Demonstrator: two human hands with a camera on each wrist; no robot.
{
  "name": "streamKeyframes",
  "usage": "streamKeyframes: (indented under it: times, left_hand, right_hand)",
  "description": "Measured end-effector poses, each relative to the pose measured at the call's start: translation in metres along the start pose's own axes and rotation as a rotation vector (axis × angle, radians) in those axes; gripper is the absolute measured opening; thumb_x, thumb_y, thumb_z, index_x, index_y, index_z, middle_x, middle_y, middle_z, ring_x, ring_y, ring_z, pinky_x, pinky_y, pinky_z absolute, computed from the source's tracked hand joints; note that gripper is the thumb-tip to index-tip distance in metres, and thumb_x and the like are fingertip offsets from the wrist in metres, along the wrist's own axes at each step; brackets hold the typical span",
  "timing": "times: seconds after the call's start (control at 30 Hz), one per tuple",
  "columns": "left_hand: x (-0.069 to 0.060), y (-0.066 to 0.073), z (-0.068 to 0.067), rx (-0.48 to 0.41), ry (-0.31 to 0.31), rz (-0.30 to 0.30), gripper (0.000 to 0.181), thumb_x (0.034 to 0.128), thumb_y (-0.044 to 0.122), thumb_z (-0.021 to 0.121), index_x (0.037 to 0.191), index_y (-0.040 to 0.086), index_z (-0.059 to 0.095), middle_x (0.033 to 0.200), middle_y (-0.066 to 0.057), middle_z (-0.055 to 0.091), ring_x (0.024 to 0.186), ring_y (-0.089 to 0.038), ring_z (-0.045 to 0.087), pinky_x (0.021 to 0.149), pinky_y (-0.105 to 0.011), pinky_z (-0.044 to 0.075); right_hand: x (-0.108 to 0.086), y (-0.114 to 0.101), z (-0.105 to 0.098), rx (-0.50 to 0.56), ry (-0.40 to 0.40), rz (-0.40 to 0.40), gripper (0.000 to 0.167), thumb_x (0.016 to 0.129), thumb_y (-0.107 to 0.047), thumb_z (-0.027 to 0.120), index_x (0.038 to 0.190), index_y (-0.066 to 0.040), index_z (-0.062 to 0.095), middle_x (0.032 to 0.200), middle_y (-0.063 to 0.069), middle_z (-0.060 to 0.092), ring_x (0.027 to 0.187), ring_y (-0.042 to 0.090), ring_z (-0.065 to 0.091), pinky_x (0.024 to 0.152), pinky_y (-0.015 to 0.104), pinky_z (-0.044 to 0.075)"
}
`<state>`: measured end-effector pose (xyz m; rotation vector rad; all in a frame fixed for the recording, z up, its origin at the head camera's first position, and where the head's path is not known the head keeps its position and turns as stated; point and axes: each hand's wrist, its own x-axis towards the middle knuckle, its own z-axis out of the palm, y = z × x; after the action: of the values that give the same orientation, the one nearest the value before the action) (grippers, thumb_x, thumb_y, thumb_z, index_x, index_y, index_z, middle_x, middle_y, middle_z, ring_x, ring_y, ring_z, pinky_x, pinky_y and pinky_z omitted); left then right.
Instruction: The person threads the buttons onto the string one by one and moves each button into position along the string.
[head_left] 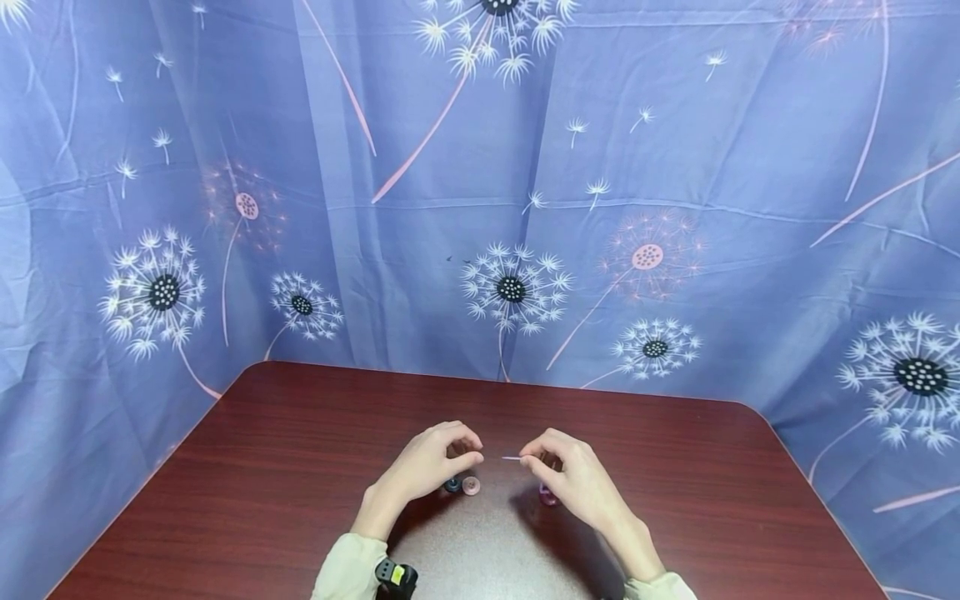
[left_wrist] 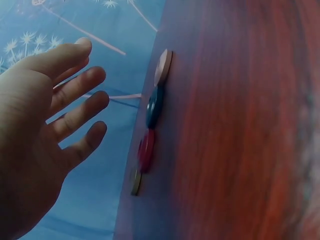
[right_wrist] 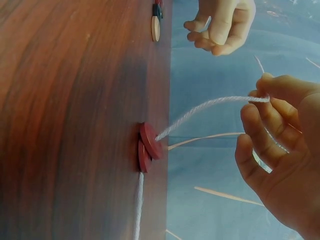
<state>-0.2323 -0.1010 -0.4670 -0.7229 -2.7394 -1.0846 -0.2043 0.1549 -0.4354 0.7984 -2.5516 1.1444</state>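
Four lined-up discs; curtain behind

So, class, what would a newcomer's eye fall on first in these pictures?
The blue dandelion-print cloth behind the red-brown table probably stands out first. Next comes the white cord, pinched by the right hand and running to a pair of red discs on the table. Four coloured discs lie in a row near the left hand.

We see white cord, red discs, one beige disc, one teal disc. We note reddish-brown grain on the table, white-and-pink dandelions on blue cloth.
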Motion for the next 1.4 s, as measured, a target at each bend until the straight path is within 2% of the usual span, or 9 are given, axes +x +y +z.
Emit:
streamKeyframes:
  times: [0.17, 0.27, 0.4, 0.5, 0.7, 0.8, 0.93, 1.13, 1.4]
  left_hand:
    - [-0.001, -0.009, -0.002, -0.028, -0.02, -0.024, 0.013, 0.0924, 0.034, 0.07, 0.102, 0.025, 0.07, 0.094, 0.018, 0.064, 0.08, 0.003, 0.06, 0.078, -0.025, 0.051]
    - [-0.002, -0.013, -0.004, -0.037, -0.035, -0.031, 0.014, 0.0927, 0.035, 0.069, 0.103, 0.025, 0.069, 0.096, 0.016, 0.064, 0.072, 0.002, 0.061, 0.078, -0.025, 0.051]
    - [-0.005, -0.017, -0.007, -0.026, -0.041, -0.035, 0.014, 0.0925, 0.034, 0.07, 0.103, 0.024, 0.07, 0.098, 0.015, 0.064, 0.079, -0.001, 0.062, 0.081, -0.028, 0.051]
    - [-0.006, -0.022, -0.01, -0.013, -0.035, -0.028, 0.013, 0.0925, 0.032, 0.07, 0.101, 0.023, 0.07, 0.098, 0.015, 0.064, 0.093, -0.004, 0.061, 0.085, -0.03, 0.051]
    - [-0.008, -0.026, -0.014, -0.108, -0.041, -0.047, 0.013, 0.0914, 0.027, 0.072, 0.101, 0.019, 0.07, 0.098, 0.013, 0.064, 0.098, -0.009, 0.064, 0.09, -0.032, 0.052]
    - [-0.009, -0.027, -0.015, -0.121, -0.039, -0.048, 0.014, 0.0913, 0.027, 0.072, 0.102, 0.018, 0.07, 0.099, 0.012, 0.064, 0.099, -0.01, 0.064, 0.091, -0.034, 0.052]
    - [-0.01, -0.03, -0.016, -0.076, -0.034, -0.055, 0.012, 0.0915, 0.026, 0.071, 0.101, 0.02, 0.07, 0.099, 0.012, 0.064, 0.095, -0.007, 0.062, 0.089, -0.032, 0.051]
    - [-0.013, -0.037, -0.021, -0.077, -0.035, -0.078, 0.008, 0.0936, 0.024, 0.069, 0.101, 0.02, 0.07, 0.098, 0.01, 0.062, 0.065, -0.003, 0.058, 0.076, -0.026, 0.05]
    - [-0.017, -0.045, -0.029, -0.092, -0.07, -0.104, 0.012, 0.0902, 0.019, 0.072, 0.102, 0.017, 0.07, 0.098, 0.007, 0.064, 0.08, -0.006, 0.058, 0.076, -0.026, 0.049]
  right_hand:
    - [0.0, 0.0, -0.001, 0.002, -0.009, 0.006, 0.007, 0.092, -0.022, 0.071, 0.093, -0.015, 0.074, 0.08, -0.016, 0.059, 0.062, -0.003, 0.052, 0.057, 0.019, 0.046]
    - [-0.001, 0.0, -0.001, 0.008, -0.013, 0.006, 0.006, 0.092, -0.02, 0.071, 0.094, -0.015, 0.074, 0.08, -0.015, 0.059, 0.061, -0.003, 0.053, 0.056, 0.019, 0.047]
    - [-0.001, 0.001, -0.001, 0.014, -0.02, 0.007, 0.004, 0.091, -0.018, 0.072, 0.094, -0.017, 0.074, 0.081, -0.014, 0.06, 0.06, -0.001, 0.054, 0.055, 0.019, 0.047]
    - [-0.001, 0.002, -0.001, 0.016, -0.027, 0.007, 0.004, 0.091, -0.017, 0.072, 0.094, -0.018, 0.074, 0.081, -0.014, 0.06, 0.059, -0.001, 0.054, 0.054, 0.019, 0.046]
    - [-0.001, 0.002, -0.001, 0.025, -0.044, -0.002, 0.004, 0.091, -0.016, 0.071, 0.093, -0.017, 0.074, 0.082, -0.013, 0.061, 0.057, -0.001, 0.054, 0.053, 0.02, 0.047]
    - [-0.002, 0.002, -0.001, 0.044, -0.057, 0.005, 0.004, 0.092, -0.016, 0.07, 0.094, -0.018, 0.074, 0.082, -0.012, 0.061, 0.055, 0.003, 0.057, 0.052, 0.02, 0.048]
    - [-0.002, 0.002, 0.0, 0.07, -0.073, 0.022, 0.005, 0.092, -0.016, 0.07, 0.093, -0.02, 0.073, 0.082, -0.01, 0.061, 0.053, 0.01, 0.06, 0.05, 0.022, 0.049]
    - [-0.002, 0.002, -0.001, 0.056, -0.07, 0.01, 0.004, 0.092, -0.017, 0.07, 0.094, -0.017, 0.074, 0.082, -0.011, 0.061, 0.054, 0.007, 0.058, 0.052, 0.021, 0.049]
    - [-0.001, 0.002, -0.001, 0.059, -0.079, 0.017, 0.004, 0.092, -0.015, 0.07, 0.094, -0.017, 0.074, 0.083, -0.011, 0.062, 0.054, 0.007, 0.059, 0.053, 0.021, 0.049]
